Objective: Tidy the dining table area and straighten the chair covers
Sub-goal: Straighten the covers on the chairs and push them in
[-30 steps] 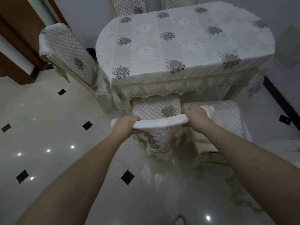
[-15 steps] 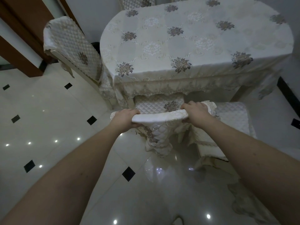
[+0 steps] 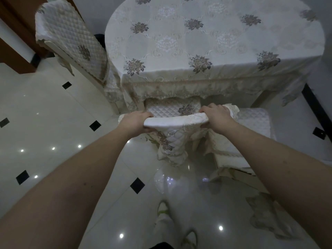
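Both hands gripping a covered chair back at the dining table

The left hand [image 3: 136, 121] and right hand [image 3: 216, 116] each clasp an end of the cream quilted chair cover [image 3: 175, 121], whose chair is tucked against the near edge of the table draped in a floral embroidered tablecloth [image 3: 206, 42].

Glossy white floor tiles [image 3: 53, 123] with black diamond insets [image 3: 137, 185]; grey wall [image 3: 93, 13].

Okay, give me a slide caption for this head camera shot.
Both hands, left and right, grip the covered chair back at the dining table.
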`<move>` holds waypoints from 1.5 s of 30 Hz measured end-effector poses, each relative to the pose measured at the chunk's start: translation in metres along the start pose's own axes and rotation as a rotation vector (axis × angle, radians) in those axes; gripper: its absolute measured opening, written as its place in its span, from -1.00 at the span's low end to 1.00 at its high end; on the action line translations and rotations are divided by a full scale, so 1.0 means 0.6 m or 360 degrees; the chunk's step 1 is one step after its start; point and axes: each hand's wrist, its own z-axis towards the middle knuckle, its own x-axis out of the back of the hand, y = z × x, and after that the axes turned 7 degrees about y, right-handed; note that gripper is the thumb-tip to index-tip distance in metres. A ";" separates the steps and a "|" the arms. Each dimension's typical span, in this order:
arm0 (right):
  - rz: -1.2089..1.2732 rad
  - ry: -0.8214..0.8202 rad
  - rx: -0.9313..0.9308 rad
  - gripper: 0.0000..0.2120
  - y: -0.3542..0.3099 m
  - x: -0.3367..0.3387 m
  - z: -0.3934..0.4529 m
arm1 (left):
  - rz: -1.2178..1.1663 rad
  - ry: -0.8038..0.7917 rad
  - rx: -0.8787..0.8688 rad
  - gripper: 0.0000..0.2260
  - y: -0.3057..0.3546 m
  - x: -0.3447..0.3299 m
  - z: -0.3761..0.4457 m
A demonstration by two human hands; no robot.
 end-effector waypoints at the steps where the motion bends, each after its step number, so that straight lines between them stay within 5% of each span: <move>1: 0.0002 -0.0005 -0.0002 -0.44 0.000 0.000 0.002 | 0.0010 0.0000 -0.0012 -0.63 -0.002 0.000 0.002; 23: -0.0019 0.0076 -0.0167 -0.37 -0.009 0.006 -0.003 | 0.0028 -0.0020 -0.0069 -0.60 -0.011 0.006 0.014; 35: -0.0163 0.0092 -0.0253 -0.31 0.045 0.021 -0.163 | -0.0016 -0.0217 -0.0064 -0.50 0.017 0.020 -0.029; 40: -0.0230 0.0161 -0.0386 -0.36 0.108 0.037 -0.259 | -0.0051 -0.0238 -0.0101 -0.31 0.109 0.042 -0.035; 45: -0.0176 0.0258 -0.0465 -0.35 0.180 0.064 -0.374 | -0.0051 -0.0009 -0.0249 -0.45 0.309 0.056 -0.035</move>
